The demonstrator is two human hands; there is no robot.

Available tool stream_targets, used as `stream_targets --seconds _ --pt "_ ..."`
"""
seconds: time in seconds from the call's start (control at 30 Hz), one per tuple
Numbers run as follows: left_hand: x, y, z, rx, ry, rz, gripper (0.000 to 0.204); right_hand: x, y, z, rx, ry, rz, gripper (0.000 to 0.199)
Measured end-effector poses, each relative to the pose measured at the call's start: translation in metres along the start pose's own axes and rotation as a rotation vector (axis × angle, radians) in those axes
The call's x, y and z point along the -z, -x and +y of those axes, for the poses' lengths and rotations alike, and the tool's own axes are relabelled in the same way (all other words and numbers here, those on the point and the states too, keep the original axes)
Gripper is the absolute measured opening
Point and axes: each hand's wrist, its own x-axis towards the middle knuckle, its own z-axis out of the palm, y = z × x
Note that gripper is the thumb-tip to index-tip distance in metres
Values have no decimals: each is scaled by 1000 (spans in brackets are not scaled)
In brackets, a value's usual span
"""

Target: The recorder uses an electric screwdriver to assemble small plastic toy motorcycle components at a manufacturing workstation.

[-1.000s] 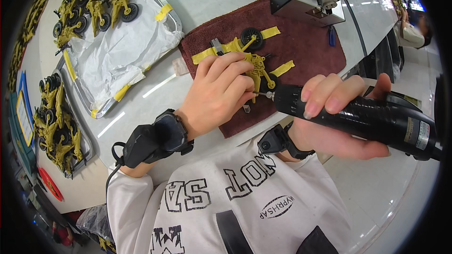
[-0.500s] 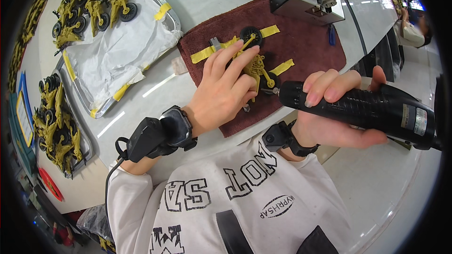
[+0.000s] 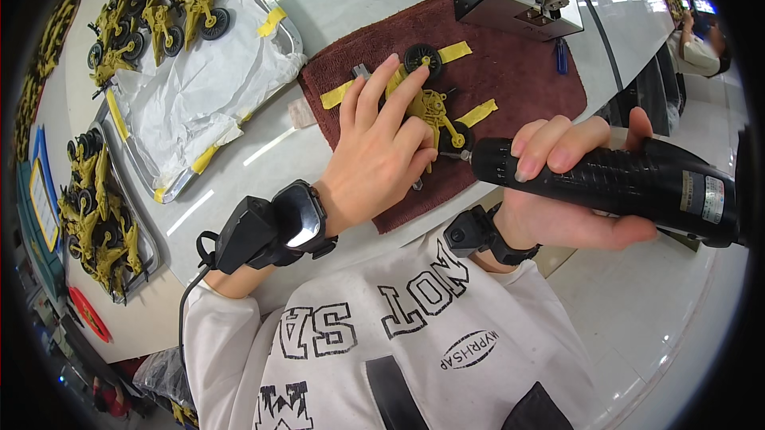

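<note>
A yellow toy motorcycle (image 3: 435, 111) with black wheels lies on its side on a brown towel. My left hand (image 3: 374, 139) rests over it from the left, two fingers stretched toward the far wheel (image 3: 422, 61) and the thumb and forefinger bent against the body. In my right hand (image 3: 558, 183) is a black electric screwdriver (image 3: 629, 183), held level with the fingers wrapped round its barrel. Its bit (image 3: 456, 156) points left, beside the near wheel (image 3: 460, 135); whether it touches a screw cannot be seen. Part of the motorcycle is hidden under my left hand.
Yellow tape strips (image 3: 480, 113) lie on the towel (image 3: 530, 87). A metal-fronted machine (image 3: 510, 0) stands at its far right edge, with a blue pen-like object (image 3: 562, 57) nearby. At left are a paper-lined tray (image 3: 179, 123) and a smaller tray (image 3: 151, 243), both holding several motorcycles.
My left hand's two stretched fingers have shifted slightly up and left over the motorcycle. The electric screwdriver in my right hand has hardly moved.
</note>
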Motion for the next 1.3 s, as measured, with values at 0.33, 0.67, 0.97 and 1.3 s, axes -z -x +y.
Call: stream_targets --seconds 0.33,0.67,0.97,1.3 --pt "8 5 -6 -9 144 -3 40 -4 3 -1 -15 -11 -114 98" --pt "5 6 -8 10 -41 -84 62 -11 10 7 -7 -3 -201 100" --pt "2 8 -9 13 -38 -52 60 -6 15 12 -43 31 -309 100" --pt "3 9 -10 -1 -20 -36 57 -6 8 5 7 44 -291 99"
